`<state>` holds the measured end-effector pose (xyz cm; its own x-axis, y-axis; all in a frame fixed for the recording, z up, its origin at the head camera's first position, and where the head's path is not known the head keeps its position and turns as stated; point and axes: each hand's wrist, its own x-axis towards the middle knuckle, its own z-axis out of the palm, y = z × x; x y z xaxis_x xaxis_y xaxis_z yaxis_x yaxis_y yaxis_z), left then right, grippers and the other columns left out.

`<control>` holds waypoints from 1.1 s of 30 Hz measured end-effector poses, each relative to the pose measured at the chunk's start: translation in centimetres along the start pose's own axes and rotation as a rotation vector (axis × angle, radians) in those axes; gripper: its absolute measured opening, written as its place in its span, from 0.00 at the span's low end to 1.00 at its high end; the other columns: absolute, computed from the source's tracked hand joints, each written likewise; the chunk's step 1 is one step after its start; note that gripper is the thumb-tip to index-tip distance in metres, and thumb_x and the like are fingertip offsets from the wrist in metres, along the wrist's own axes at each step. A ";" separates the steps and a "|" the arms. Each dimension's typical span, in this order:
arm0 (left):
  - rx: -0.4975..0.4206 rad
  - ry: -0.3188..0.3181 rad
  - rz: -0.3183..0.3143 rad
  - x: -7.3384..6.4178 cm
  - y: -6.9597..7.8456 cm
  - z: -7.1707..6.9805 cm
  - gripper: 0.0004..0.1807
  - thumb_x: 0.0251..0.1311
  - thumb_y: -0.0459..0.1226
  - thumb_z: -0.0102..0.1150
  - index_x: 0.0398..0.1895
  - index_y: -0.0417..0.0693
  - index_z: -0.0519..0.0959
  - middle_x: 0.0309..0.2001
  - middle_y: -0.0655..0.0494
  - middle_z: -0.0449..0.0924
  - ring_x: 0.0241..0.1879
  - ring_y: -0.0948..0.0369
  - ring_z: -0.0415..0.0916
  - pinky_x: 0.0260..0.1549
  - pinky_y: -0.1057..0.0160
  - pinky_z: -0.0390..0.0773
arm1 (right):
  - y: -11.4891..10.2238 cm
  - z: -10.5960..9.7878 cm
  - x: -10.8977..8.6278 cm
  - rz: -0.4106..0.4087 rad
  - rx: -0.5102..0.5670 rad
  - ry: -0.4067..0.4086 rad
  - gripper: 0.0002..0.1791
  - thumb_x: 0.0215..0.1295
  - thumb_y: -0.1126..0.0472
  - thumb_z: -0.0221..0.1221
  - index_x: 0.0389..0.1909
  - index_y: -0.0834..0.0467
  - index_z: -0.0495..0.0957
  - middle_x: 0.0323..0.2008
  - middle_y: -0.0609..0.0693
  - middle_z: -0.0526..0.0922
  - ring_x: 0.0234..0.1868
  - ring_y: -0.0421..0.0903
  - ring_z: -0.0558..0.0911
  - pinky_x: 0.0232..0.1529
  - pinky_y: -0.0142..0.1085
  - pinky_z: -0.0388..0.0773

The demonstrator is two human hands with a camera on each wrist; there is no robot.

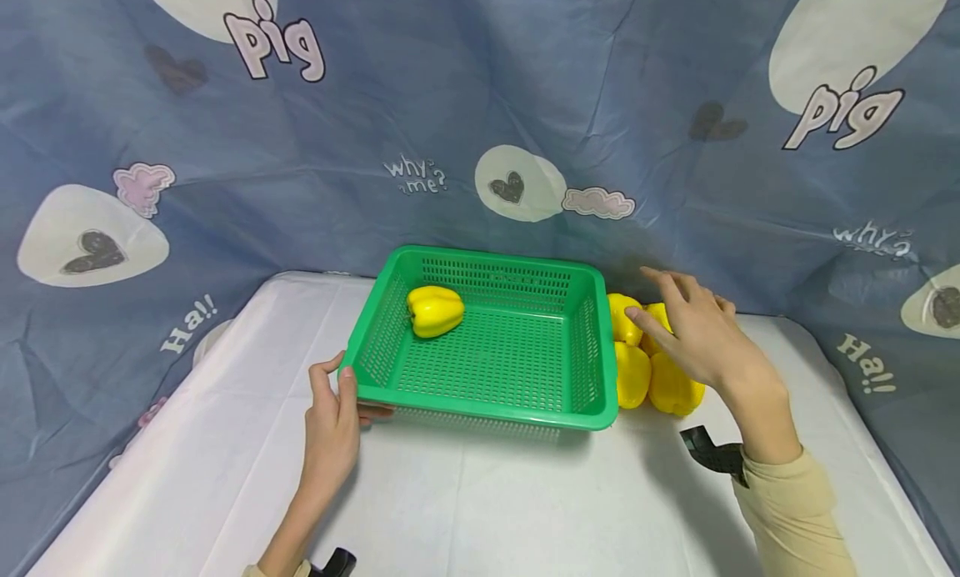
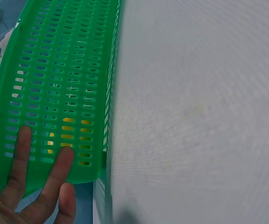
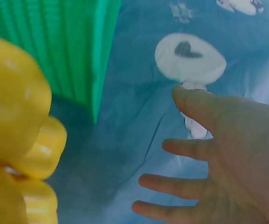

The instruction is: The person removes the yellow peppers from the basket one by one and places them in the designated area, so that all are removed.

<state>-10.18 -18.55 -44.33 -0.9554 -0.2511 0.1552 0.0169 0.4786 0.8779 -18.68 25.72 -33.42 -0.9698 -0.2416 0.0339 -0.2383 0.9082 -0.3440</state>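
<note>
A green plastic basket (image 1: 480,406) with slotted walls stands on the table in the head view. My left hand (image 1: 332,427) holds its near left corner, thumb at the rim and other fingers against the outer wall, as the left wrist view shows. One yellow bell pepper (image 1: 437,312) lies inside, toward the far left. Beside the basket's right wall several more yellow bell peppers (image 1: 677,385) are bunched together. Over them hovers my right hand (image 1: 701,331), fingers spread and holding nothing. In the right wrist view, the peppers (image 3: 13,100) are apart from those fingers.
A white cloth (image 1: 525,510) covers the table. Blue printed fabric (image 1: 450,85) hangs behind it, close to the basket's far side and the bunched peppers.
</note>
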 end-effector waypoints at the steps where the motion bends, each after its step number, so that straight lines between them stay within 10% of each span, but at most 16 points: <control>1: 0.000 -0.001 0.001 0.0 0.0 0.0 0.25 0.90 0.49 0.32 0.78 0.46 0.59 0.36 0.42 0.93 0.32 0.61 0.91 0.34 0.65 0.85 | -0.4 0.1 0.0 -0.011 0.001 0.004 0.42 0.84 0.32 0.45 0.86 0.51 0.52 0.82 0.67 0.58 0.81 0.75 0.58 0.73 0.78 0.47; 33: -0.004 0.000 0.005 0.0 -0.2 0.0 0.25 0.90 0.49 0.32 0.78 0.47 0.59 0.35 0.42 0.93 0.32 0.55 0.92 0.33 0.64 0.84 | -11.0 6.2 2.2 -0.270 -0.115 -0.060 0.39 0.82 0.35 0.53 0.85 0.46 0.57 0.81 0.62 0.64 0.79 0.67 0.69 0.78 0.73 0.58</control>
<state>-10.13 -18.63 -44.48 -0.9554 -0.2484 0.1599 0.0230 0.4770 0.8786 -17.85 13.06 -35.36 -0.8667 -0.4961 0.0526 -0.4945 0.8404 -0.2215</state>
